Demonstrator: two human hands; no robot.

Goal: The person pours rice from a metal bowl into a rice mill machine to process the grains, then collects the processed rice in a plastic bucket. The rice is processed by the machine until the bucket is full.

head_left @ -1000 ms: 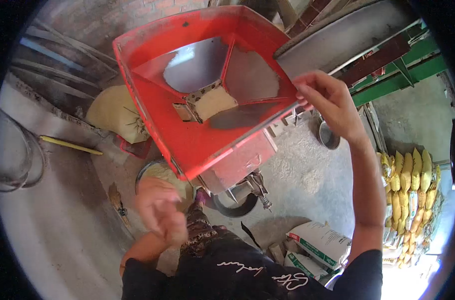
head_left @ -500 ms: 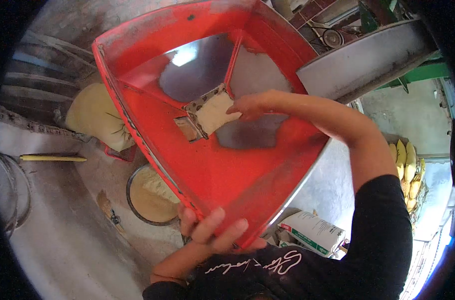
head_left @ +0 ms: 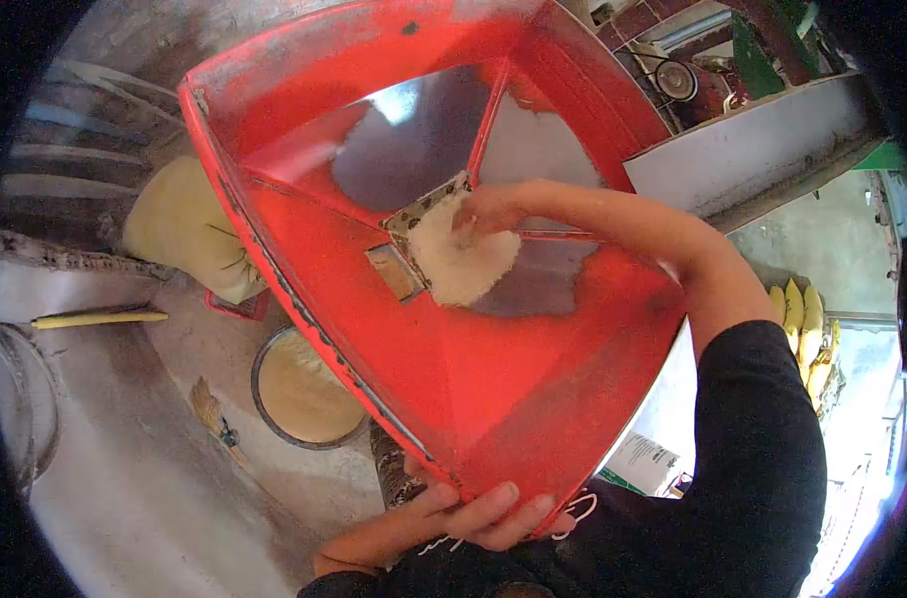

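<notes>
1. The red hopper (head_left: 453, 389) fills the middle of the view, tilted, with its near corner towards the person and its far walls worn to bare grey metal.
2. The left hand (head_left: 483, 513) grips the hopper's near rim, fingers curled over the edge from below.
3. The right hand (head_left: 488, 211) reaches in from the right and rests on a pale heap of meal (head_left: 463, 264) at the hopper's throat. Its fingers point down into the meal, and whether they are closed cannot be told.
4. On the floor left of the hopper stands a round bowl (head_left: 257, 384) of the same pale meal, with a small brush (head_left: 214, 414) just beside it and a yellow stick (head_left: 100, 318) farther left.
5. Yellow sacks (head_left: 807, 334) are stacked at the right.
6. A white sack (head_left: 653, 460) near the right arm bears green print, too small to read.
7. White script on the black shirt (head_left: 762, 478) is mostly hidden and unreadable.
</notes>
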